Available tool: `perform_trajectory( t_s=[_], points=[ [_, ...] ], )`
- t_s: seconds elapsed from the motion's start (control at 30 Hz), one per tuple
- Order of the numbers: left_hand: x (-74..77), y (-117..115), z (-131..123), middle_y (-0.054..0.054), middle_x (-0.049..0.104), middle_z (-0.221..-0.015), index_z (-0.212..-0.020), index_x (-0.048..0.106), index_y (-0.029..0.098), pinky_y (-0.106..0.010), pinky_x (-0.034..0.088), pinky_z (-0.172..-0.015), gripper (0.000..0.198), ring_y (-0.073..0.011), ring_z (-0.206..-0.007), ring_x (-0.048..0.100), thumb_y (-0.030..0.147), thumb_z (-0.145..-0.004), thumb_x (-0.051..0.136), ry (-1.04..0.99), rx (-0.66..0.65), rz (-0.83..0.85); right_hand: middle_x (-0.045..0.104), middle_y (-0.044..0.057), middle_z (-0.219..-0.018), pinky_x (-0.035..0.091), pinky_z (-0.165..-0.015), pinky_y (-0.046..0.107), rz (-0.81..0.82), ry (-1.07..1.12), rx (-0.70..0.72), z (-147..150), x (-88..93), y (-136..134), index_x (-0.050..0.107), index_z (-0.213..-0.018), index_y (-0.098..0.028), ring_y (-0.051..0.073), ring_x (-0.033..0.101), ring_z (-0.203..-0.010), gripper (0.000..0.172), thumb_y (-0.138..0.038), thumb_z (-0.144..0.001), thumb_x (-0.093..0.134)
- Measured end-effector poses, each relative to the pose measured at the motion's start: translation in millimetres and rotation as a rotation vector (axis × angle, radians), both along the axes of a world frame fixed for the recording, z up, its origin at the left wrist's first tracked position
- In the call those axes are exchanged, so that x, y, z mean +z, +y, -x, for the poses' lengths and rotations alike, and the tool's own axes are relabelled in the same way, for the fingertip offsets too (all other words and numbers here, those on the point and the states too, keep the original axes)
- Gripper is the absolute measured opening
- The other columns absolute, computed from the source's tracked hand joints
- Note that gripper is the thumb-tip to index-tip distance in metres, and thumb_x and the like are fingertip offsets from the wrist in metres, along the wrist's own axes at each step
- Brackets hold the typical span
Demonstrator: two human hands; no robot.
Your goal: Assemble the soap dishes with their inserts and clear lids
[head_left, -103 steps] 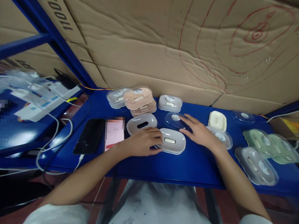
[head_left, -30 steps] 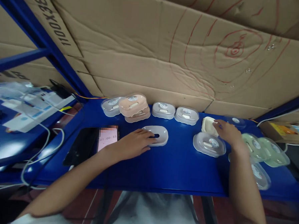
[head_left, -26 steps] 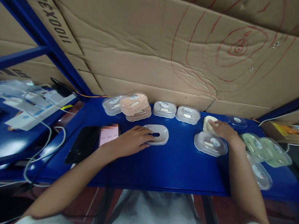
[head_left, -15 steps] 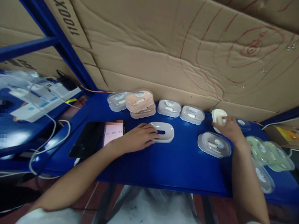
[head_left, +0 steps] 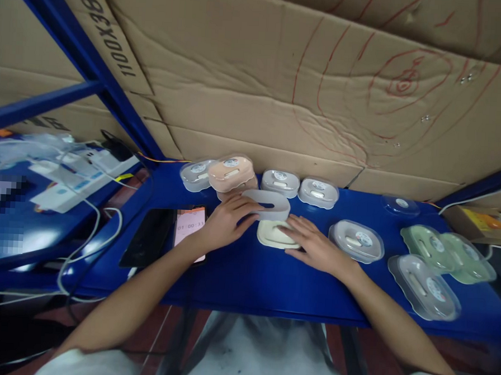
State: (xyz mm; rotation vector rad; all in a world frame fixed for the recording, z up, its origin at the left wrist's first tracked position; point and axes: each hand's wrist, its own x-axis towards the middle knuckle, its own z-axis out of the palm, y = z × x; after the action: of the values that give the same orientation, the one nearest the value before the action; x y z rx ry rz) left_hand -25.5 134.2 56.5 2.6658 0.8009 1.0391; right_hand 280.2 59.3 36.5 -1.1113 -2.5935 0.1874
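Cardboard [head_left: 221,102] stands behind the blue table [head_left: 237,285]; all positions are taken from the grey shell [head_left: 277,213], slotted through its middle. Well left of the shell: black device [head_left: 147,238], then lit phone [head_left: 188,227], partly covered by my left forearm [head_left: 153,280]; a sideways drag of that arm could shove the phone. Behind and left of the shell: peach lidded box [head_left: 231,178], leaning over another. At the shell's left end: my left hand [head_left: 231,215], fingers closed on it; the shell looks tipped, near wall showing; whether its base touches the table, I cannot tell. Just in front of the shell: cream dish [head_left: 273,237]; my right hand [head_left: 308,241] grasps its right end. Judged faults: each piece is gripped at one end only, so either could swivel; a knock between edges could jolt the shell loose. Right of the shell: grey lidded box [head_left: 355,241], near enough for my right wrist to bump; farther right, green lidded box [head_left: 427,250].
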Motion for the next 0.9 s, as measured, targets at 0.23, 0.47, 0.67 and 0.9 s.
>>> perform_trajectory(
  t_s=[0.23,0.47,0.67,0.9],
  points=[
    [-20.8,-10,-14,-0.008,0.077,-0.121,-0.125,0.069,0.021,-0.050,0.045,-0.125,0.020,-0.0198,-0.118,0.072,0.025,-0.110,0.057,-0.001,-0.160,0.069,0.070,0.014,-0.138,0.052,-0.112,0.055,-0.201,0.085,-0.109,-6,11.6,0,0.070,-0.134,-0.025,0.034,0.063,-0.134,0.039,-0.048,-0.102,0.068],
    [-27.6,-10,-13,-0.009,0.074,-0.123,-0.116,0.071,0.020,-0.039,0.056,-0.109,0.016,-0.0224,-0.117,0.072,0.030,-0.105,0.067,0.183,-0.192,0.044,0.065,0.012,-0.150,0.050,-0.119,0.053,-0.113,0.010,0.020,-5,-5.2,12,0.063,-0.149,-0.026,0.029,0.059,-0.143,0.045,-0.041,-0.107,0.062],
    [-30.3,-7,-13,-0.012,0.072,-0.126,-0.121,0.068,0.018,-0.045,0.055,-0.111,0.024,-0.0270,-0.120,0.069,0.029,-0.100,0.073,0.317,-0.221,-0.020,0.064,0.014,-0.152,0.050,-0.121,0.054,-0.143,-0.055,-0.001,-7,-6.9,9,0.063,-0.151,-0.023,0.030,0.058,-0.145,0.047,-0.036,-0.105,0.064],
    [-30.6,-6,-14,-0.010,0.071,-0.124,-0.119,0.067,0.020,-0.044,0.054,-0.111,0.019,-0.0258,-0.120,0.068,0.020,-0.101,0.068,0.330,-0.201,-0.032,0.061,0.015,-0.154,0.047,-0.124,0.054,-0.121,-0.089,-0.017,2,-16.6,11,0.056,-0.157,-0.022,0.030,0.055,-0.148,0.053,-0.030,-0.105,0.065]
  ],
)
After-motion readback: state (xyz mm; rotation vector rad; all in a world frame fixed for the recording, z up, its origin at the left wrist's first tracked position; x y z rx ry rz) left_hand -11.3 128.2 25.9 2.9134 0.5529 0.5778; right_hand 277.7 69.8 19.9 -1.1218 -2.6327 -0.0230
